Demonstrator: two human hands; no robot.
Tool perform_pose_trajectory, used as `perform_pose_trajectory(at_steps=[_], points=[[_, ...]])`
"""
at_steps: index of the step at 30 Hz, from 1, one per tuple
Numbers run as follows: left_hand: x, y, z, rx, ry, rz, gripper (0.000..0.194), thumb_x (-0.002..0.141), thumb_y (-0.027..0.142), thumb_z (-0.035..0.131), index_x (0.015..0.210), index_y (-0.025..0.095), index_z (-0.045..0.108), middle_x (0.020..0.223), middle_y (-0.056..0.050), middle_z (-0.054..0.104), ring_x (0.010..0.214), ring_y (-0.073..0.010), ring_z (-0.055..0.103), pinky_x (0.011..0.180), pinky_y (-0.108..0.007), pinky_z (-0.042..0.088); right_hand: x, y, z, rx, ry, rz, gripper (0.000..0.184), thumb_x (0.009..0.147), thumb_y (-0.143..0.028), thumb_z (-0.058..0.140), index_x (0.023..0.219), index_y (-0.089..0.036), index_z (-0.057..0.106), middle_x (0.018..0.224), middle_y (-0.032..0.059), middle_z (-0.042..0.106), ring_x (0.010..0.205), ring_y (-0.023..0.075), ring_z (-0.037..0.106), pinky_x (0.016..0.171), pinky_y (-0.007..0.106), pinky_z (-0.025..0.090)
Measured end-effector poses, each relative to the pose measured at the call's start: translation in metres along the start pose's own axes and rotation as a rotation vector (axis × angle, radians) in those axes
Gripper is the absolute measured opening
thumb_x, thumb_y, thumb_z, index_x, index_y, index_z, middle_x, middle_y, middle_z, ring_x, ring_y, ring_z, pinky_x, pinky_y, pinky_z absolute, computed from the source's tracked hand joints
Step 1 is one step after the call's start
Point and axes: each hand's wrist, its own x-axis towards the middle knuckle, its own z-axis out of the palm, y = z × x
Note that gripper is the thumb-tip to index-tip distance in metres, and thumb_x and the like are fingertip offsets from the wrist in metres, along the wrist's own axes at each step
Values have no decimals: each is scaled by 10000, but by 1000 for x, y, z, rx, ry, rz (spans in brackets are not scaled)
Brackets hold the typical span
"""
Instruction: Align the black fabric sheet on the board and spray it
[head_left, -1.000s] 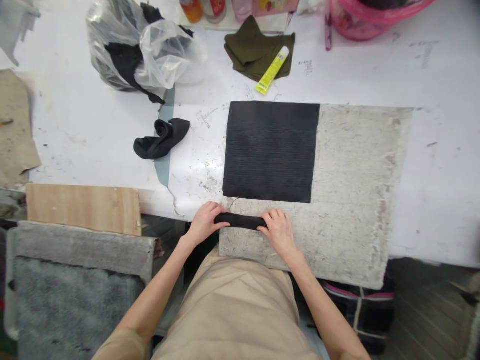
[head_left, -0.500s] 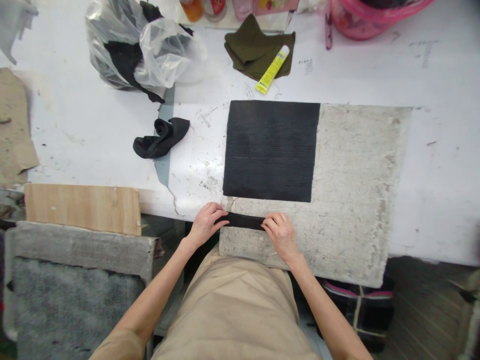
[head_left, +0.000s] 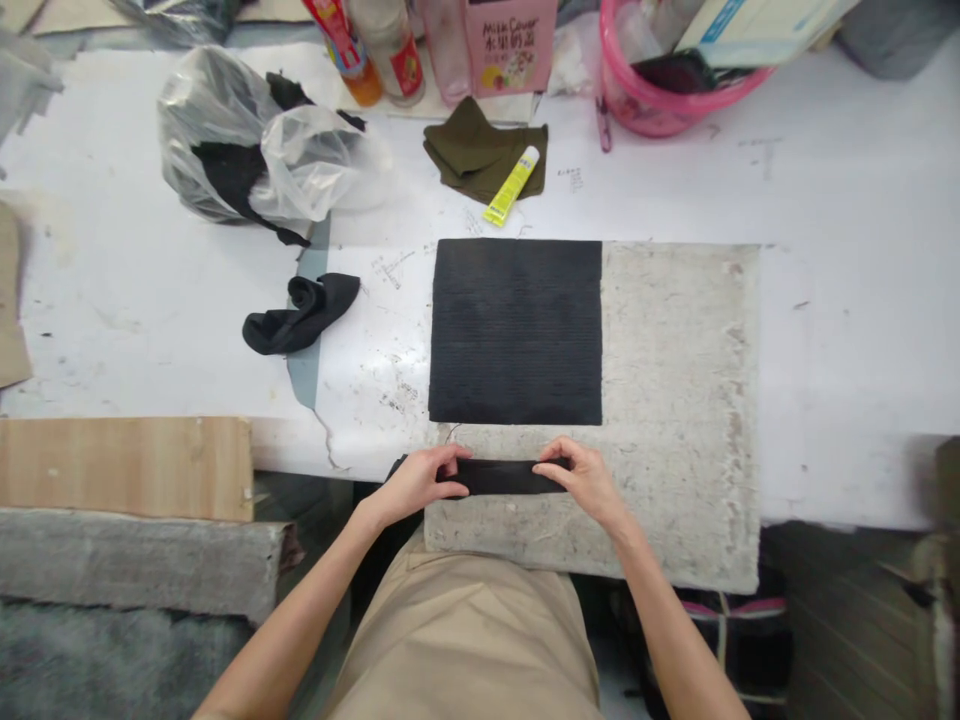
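Note:
A narrow black fabric strip (head_left: 502,477) lies stretched sideways between my two hands, low over the front of a worn pale board (head_left: 679,400). My left hand (head_left: 424,478) pinches its left part with thumb and fingers, and some black cloth shows past that wrist. My right hand (head_left: 581,475) grips the strip near its right end. Just beyond the strip, a black ribbed sheet (head_left: 516,332) rests flat on the board's left side.
Left of the sheet are a crumpled black cloth piece (head_left: 300,313) and a clear plastic bag (head_left: 217,135) with black fabric. Beyond it, a yellow tube (head_left: 511,186) lies on olive fabric pieces (head_left: 469,150). Bottles (head_left: 386,50) and a pink basket (head_left: 652,115) stand at the back.
The view has shifted, showing more of the table's back. My right hand has moved farther from my left, and a longer stretch of the strip shows between them.

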Motion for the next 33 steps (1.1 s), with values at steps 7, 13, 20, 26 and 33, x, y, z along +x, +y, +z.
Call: perform_pose_trajectory(at_steps=[7,13,20,26,33], points=[[1,-18,-33,32,-22,-55,247,803,447,650,711,219,666,679,-8,631,642,-179,555,597,-243,403,6,10,-37,-71,60,82,237,764,-424,646,690,-200,623,657,-5,629,615,153,551,588,280,420],[14,-27,-46,-84,254,-162,293,756,498,661,685,214,670,599,-4,615,553,-157,529,527,-227,382,13,27,-49,47,276,173,311,750,-496,624,737,-186,641,589,-14,584,558,150,523,574,283,400],[31,-33,-30,-253,460,-269,353,649,525,748,690,192,637,463,24,543,425,-123,456,440,-216,331,20,33,-50,-112,462,207,343,812,-525,545,745,-195,607,556,-15,562,529,155,508,583,286,364],[37,-35,-27,-299,487,-248,388,682,547,715,720,172,623,489,22,552,443,-121,483,475,-223,363,24,34,-49,-445,539,165,431,902,-556,427,743,-199,608,688,37,648,621,176,545,599,285,308],[40,-44,-25,-270,502,-237,375,737,525,670,661,178,551,477,36,523,455,-104,457,504,-218,353,29,35,-46,-616,582,161,510,950,-574,321,778,-192,612,723,62,666,631,181,544,595,286,275]])
